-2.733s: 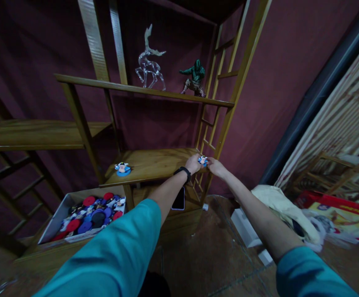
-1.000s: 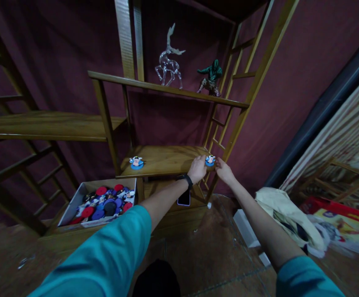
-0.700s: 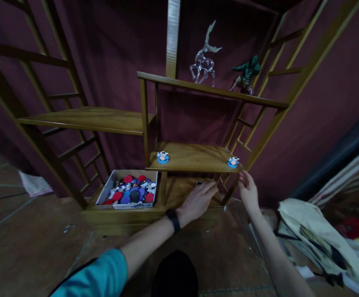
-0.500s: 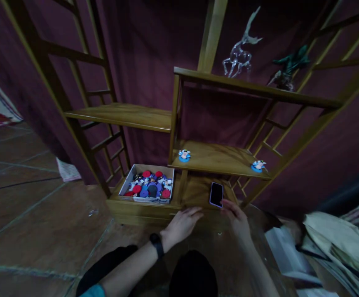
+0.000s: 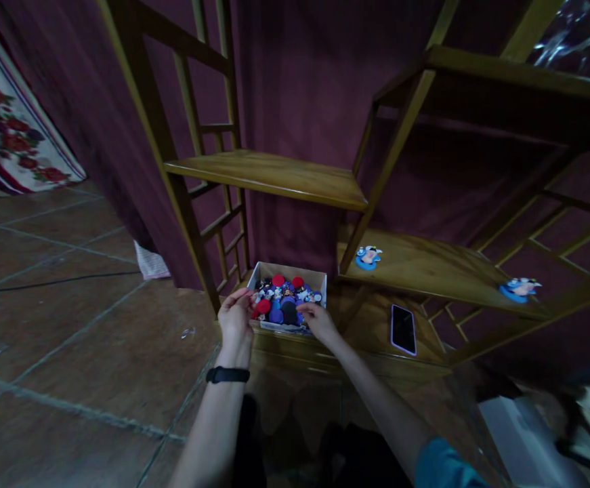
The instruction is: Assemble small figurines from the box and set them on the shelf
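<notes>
A shallow cardboard box (image 5: 316,279) stands on the low left part of the wooden shelf unit. Inside lie many small figurines with red, blue, purple and black round bases, jumbled together. My left hand (image 5: 236,320), with a dark band on its wrist, is at the box's left front corner, fingers loosely curved and apart, with nothing visible in them. From the right, my right hand (image 5: 318,321) reaches over the front right of the box. Its fingers are stretched toward a black round base (image 5: 289,312); whether they touch it I cannot tell.
Two figurines on blue bases stand on the right shelf: one figurine (image 5: 368,257) at its left end, another figurine (image 5: 521,289) at its right. A phone (image 5: 403,330) lies on the lower board. An upper left shelf (image 5: 269,177) overhangs behind the box. A cable (image 5: 61,279) crosses the floor.
Both hands have moved left, from in front of the phone to the box of figurines. The view has turned left, so the shelf unit appears further right.
</notes>
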`<state>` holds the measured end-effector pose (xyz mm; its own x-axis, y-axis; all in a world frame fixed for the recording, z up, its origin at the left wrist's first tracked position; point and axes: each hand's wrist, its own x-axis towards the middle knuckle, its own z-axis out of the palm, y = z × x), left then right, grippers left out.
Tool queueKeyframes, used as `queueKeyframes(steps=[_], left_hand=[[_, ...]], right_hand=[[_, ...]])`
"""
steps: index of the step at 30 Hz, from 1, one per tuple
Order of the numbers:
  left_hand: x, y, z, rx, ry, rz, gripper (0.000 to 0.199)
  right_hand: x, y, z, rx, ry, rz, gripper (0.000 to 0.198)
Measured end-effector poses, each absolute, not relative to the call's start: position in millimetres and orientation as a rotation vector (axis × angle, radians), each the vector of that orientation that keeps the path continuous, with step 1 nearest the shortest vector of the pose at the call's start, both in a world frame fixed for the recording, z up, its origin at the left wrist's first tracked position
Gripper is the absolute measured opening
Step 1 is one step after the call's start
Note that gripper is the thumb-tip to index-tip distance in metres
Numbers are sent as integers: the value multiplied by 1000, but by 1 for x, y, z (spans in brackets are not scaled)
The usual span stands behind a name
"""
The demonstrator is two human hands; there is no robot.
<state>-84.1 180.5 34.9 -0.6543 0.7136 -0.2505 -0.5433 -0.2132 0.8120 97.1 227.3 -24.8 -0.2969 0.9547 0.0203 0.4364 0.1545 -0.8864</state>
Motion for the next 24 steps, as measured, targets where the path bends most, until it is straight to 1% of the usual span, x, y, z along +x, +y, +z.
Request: queueKeyframes(steps=[4, 7, 11, 15, 17, 21, 24], left_hand=[[-100, 181, 38, 52, 1166, 1906, 19], [-102, 186, 40, 25, 1167, 1906, 21], [-105, 192, 41, -2, 1166, 1901, 24], [-115, 195, 39, -41, 1133, 1907, 25], [-120, 196, 38, -49, 1103, 1910, 24], [-126, 196, 39, -66, 1052, 1930, 24], [-128, 195, 42, -80, 1023, 1945, 24]], right_hand=[[58, 264, -29, -1471, -2141, 749, 33], [33, 282, -29, -1583, -2285, 520, 30], [7, 293, -38, -1674, -2375, 349, 26], [-4, 294, -52, -1759, -2346, 279, 32], [-2, 294, -56, -1768, -2338, 275, 31], [15, 296, -55, -1707, -2403, 396, 24], [34, 298, -53, -1661, -2417, 532, 28]])
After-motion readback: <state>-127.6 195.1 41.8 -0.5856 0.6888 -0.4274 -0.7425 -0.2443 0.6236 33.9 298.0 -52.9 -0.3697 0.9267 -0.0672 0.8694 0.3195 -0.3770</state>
